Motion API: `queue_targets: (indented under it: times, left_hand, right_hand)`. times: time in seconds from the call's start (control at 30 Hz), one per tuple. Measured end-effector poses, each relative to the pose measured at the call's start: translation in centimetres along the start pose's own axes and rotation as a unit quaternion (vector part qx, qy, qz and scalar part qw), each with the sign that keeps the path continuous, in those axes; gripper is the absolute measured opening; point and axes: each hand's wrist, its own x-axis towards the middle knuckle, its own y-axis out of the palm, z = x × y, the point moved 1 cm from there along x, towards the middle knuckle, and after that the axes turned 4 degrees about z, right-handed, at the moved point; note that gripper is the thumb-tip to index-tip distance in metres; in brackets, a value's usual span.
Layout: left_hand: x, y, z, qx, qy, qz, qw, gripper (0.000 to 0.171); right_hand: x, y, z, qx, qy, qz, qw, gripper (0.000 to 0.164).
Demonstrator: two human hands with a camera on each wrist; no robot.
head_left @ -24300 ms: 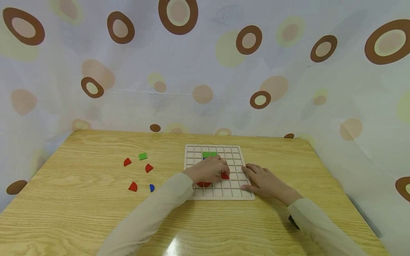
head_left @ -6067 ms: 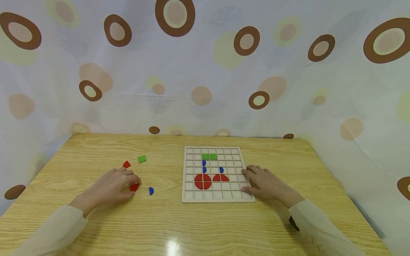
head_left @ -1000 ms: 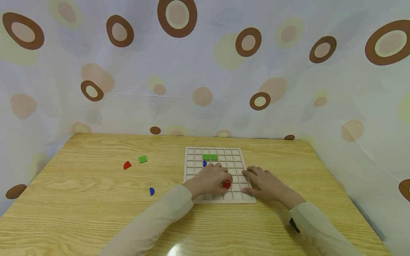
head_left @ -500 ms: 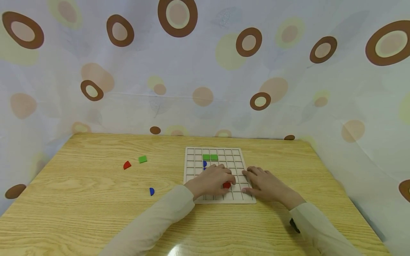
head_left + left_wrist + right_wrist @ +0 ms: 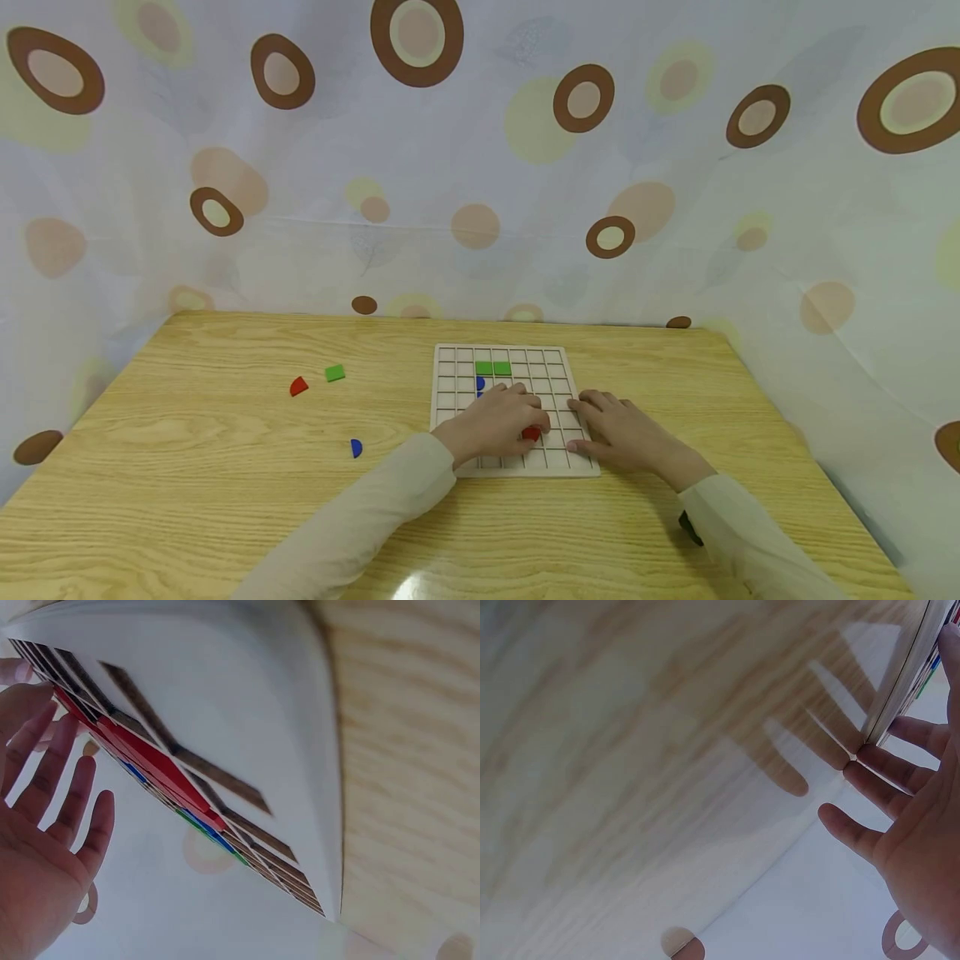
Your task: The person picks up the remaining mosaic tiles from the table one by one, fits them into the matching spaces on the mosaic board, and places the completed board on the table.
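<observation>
A pale square grid board [image 5: 555, 459] lies on the wooden table. Over its middle, my left hand [image 5: 495, 423] pinches a red quarter-circle tile [image 5: 531, 433] between thumb and fingers, down at the grid. Two green square tiles [image 5: 492, 367] sit near the board's far side, with a blue half-circle tile [image 5: 480, 383] just below them. Other tiles on the board are hidden by the left hand from above; the left wrist view shows red tiles [image 5: 150, 761] lying in the cells. My right hand [image 5: 626, 429] rests its spread fingers against the board's right edge.
Left of the board lie a loose red quarter-circle tile [image 5: 298, 386], a green square tile [image 5: 334, 372] and a blue half-circle tile [image 5: 356, 448]. A small dark object [image 5: 690, 529] lies beside the right sleeve. Patterned cloth [image 5: 472, 167] hangs behind the table [image 5: 225, 500].
Earlier the left hand was at a red tile on the left; now it holds one over the board. Two red tiles have left the table's left side. The right hand has stayed put.
</observation>
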Motion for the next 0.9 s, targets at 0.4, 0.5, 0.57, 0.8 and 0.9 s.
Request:
queue_targets:
  times: [0.4,0.5,0.57,0.8,0.9]
  left_hand:
    - [-0.07,0.09,0.10,0.015,0.001,0.003,0.9999,0.014]
    - [-0.09,0.09,0.13,0.019,0.001,0.003,0.9998,0.015]
    - [-0.07,0.08,0.17,0.019,0.002,0.002,0.9998,0.015]
    - [-0.02,0.19,0.30,0.008,0.004,0.000,1.0000,0.012]
    - [0.00,0.29,0.34,0.009,0.004,0.002,0.9999,0.013]
  right_hand:
    - [0.01,0.02,0.07,-0.002,-0.005,-0.002,1.000,0.065]
    - [0.03,0.05,0.02,-0.004,-0.004,0.000,1.000,0.065]
    - [0.02,0.08,-0.01,-0.005,-0.003,0.001,1.000,0.065]
    - [0.02,0.03,0.03,-0.002,-0.002,0.004,1.000,0.065]
    - [0.02,-0.03,0.08,-0.003,-0.003,0.004,1.000,0.065]
